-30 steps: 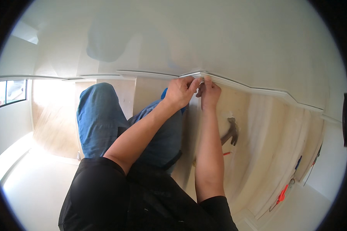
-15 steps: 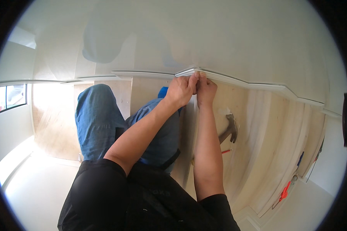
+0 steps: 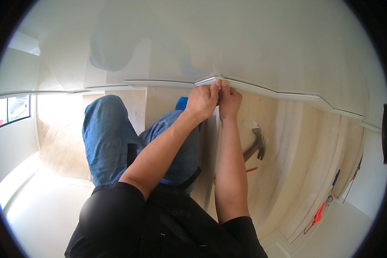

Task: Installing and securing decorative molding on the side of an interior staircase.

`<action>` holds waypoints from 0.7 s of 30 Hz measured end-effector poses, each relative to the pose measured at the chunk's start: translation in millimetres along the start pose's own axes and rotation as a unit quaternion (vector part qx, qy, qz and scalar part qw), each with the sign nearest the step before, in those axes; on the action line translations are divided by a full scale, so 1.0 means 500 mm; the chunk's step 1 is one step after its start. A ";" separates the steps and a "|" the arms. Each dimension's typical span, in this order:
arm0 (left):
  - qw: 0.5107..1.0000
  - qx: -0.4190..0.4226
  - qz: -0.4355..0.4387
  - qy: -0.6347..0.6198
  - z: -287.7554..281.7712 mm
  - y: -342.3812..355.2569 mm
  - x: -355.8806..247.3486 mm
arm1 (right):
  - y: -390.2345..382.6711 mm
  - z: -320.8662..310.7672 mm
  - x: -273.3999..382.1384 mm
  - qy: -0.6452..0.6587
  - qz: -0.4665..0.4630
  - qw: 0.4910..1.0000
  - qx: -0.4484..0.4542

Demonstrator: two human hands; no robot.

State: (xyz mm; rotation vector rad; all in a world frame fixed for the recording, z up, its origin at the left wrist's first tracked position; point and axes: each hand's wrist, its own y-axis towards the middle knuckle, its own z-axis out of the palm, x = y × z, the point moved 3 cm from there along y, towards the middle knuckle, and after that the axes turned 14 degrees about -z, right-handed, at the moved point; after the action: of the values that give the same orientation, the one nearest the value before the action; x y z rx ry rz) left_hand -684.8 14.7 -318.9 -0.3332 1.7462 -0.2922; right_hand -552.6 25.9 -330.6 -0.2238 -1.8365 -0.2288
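Note:
White trim moulding (image 3: 253, 89) runs along the foot of the glossy pale wall panel (image 3: 266, 43), bending at angles with the wooden steps. At one of its corners my left hand (image 3: 202, 101) and my right hand (image 3: 230, 102) meet side by side. Both have curled fingers, with the thumbs pressed against the moulding's face where two pieces join. My left hand is closed on the strip left of the joint, and my right is closed on the strip right of it. The fingertips behind the thumbs are hidden.
Right of my right forearm, a claw hammer (image 3: 259, 145) and a red pencil (image 3: 253, 169) lie on a wooden step (image 3: 273, 129). A red-handled tool (image 3: 317, 213) and a blue item (image 3: 336, 177) lie farther right. My jeans-clad knees (image 3: 107, 133) rest at the left; a window (image 3: 8, 111) is beyond.
Both hands keep their place at the moulding joint. My left upper arm and elbow have shifted slightly right and down, and the view has moved a little.

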 end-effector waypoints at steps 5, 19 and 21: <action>1.000 0.010 -0.026 0.003 -0.002 -0.001 0.001 | -0.001 -0.004 0.004 -0.021 0.000 1.000 0.001; 0.983 -0.066 0.103 0.137 -0.006 0.005 -0.004 | 0.001 -0.006 0.027 -0.049 0.047 0.998 0.010; 0.977 -0.067 0.112 0.167 -0.013 0.015 0.004 | 0.005 -0.003 0.010 -0.057 0.059 0.996 0.017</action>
State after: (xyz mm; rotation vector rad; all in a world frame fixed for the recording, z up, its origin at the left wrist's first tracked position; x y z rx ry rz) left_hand -692.0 21.1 -322.4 -0.1876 2.1196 -0.0693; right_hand -551.7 27.9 -325.4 -0.3273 -1.9318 -0.1043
